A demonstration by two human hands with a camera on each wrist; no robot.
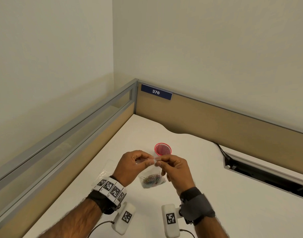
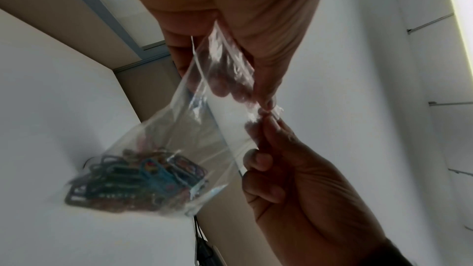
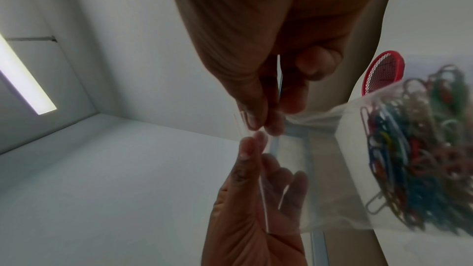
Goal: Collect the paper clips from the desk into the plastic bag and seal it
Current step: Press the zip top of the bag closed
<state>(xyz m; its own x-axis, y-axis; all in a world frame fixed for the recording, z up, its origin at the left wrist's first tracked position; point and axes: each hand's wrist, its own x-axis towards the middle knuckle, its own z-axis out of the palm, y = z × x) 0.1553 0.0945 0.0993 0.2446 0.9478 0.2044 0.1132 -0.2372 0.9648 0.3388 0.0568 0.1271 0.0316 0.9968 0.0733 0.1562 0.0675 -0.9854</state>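
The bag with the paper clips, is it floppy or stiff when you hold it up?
Probably floppy: the plastic bag hangs crumpled from both hands. Likely bottom-heavy, since the paper clips bunch low. Its clear film looks slippery.

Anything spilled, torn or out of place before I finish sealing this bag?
Nothing stands out. The paper clips sit bunched in the bottom of the plastic bag, both hands pinch its top strip, and no stray clips show on the desk. The red mesh cup stands upright.

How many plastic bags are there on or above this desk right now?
2: one plastic bag of paper clips pinched by the left hand and right hand; a second bag on the desk.
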